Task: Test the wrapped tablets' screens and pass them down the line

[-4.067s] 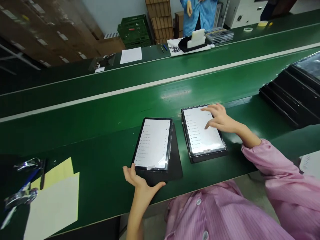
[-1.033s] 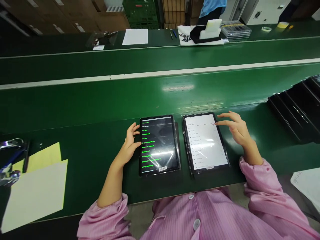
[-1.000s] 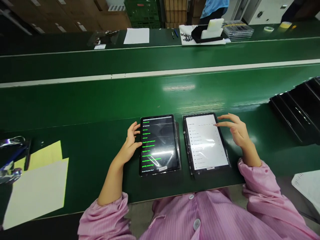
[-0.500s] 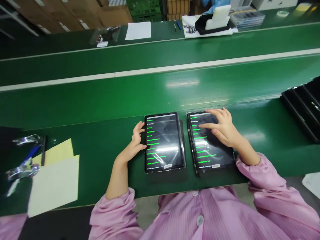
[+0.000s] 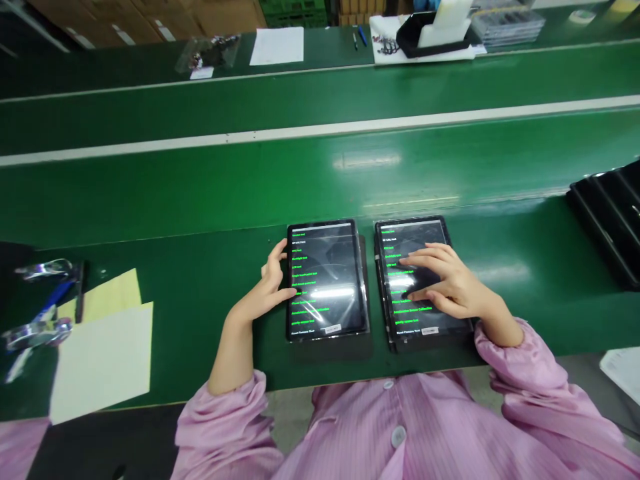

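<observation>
Two black tablets lie side by side on the near green bench, both showing dark screens with lists of green text. My left hand [image 5: 270, 283] rests at the left edge of the left tablet [image 5: 326, 280], fingers apart, thumb touching the screen's left margin. My right hand [image 5: 447, 283] hovers over the right tablet [image 5: 417, 280], fingers spread, with fingertips on the middle of its screen. Neither hand grips anything. Pink sleeves cover both forearms.
Yellow and white paper sheets [image 5: 103, 350] and shiny wrapped items [image 5: 37, 303] lie at the left. Black trays [image 5: 607, 223] are stacked at the right. A green conveyor [image 5: 300, 180] runs behind; beyond it sit a white sheet [image 5: 277, 45], pens and a black tray with white foam [image 5: 440, 30].
The right tablet's screen switched from a white list to a dark screen with green text. My right hand moved down from its top corner to mid-screen. My left hand stayed at the left tablet's edge.
</observation>
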Motion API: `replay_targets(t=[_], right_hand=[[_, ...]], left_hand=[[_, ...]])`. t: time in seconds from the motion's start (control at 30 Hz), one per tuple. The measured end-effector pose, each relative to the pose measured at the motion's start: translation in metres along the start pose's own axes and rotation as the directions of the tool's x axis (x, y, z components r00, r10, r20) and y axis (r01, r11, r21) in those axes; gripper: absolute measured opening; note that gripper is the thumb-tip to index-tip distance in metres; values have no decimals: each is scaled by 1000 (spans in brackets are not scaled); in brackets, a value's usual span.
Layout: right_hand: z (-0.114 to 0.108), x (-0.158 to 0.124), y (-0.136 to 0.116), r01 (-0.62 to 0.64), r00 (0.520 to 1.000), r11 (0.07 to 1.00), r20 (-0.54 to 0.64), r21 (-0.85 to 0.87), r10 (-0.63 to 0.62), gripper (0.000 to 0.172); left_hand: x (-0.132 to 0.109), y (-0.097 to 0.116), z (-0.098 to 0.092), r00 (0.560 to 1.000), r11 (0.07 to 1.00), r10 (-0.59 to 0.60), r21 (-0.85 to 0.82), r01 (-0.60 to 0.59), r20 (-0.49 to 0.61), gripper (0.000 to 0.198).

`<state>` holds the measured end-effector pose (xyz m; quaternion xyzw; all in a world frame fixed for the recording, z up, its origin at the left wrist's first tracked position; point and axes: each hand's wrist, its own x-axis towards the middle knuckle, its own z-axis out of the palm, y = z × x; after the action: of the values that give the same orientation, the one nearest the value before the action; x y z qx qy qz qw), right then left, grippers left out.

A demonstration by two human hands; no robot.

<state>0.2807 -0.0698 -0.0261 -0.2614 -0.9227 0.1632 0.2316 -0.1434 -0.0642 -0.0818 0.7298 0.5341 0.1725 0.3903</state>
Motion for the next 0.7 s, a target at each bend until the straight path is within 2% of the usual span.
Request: replay_targets(t=[0.17, 0.23, 0.27, 0.3, 0.37, 0.4, 0.43, 0.47, 0.57, 0.7], right_hand=[[2, -4, 5, -40, 999, 998, -13, -51, 39, 45], [-3, -10, 9, -50, 988, 998, -147, -39, 43, 46], [-7, -13, 10, -64, 964, 998, -259, -21, 56, 47], [-10, -17, 12, -91, 921, 996, -382, -8, 81, 47], [-15, -22, 16, -170, 797, 985, -588, -3, 136, 45], [-16, -24, 17, -209, 750, 978, -644, -10, 153, 44], [-16, -25, 18, -238, 725, 971, -669, -25, 160, 44], [-14, -24, 19, -253, 728, 966, -667, -45, 159, 44], [-8, -20, 19, -232, 810, 965, -574, -122, 122, 48], [-1, -15, 18, -188, 874, 968, -478, -165, 88, 52]], left_hand=[[-1, 7, 0, 1000, 994, 11, 110, -13, 24, 97], [-1, 5, -1, 1000, 999, 1, 45, -2, 11, 92], [-1, 4, 0, 1000, 1000, -6, 1, 6, 0, 90], [-1, 2, 0, 1000, 999, -15, -37, 15, -12, 88], [1, -1, 3, 998, 997, -44, -73, 40, -45, 86], [2, -3, 5, 996, 996, -60, -76, 54, -71, 85], [4, -3, 7, 992, 995, -72, -76, 64, -107, 83], [6, -4, 10, 986, 995, -81, -73, 70, -149, 82], [12, -4, 17, 960, 996, -80, -70, 63, -269, 80], [16, -3, 21, 944, 997, -50, -79, 26, -327, 81]])
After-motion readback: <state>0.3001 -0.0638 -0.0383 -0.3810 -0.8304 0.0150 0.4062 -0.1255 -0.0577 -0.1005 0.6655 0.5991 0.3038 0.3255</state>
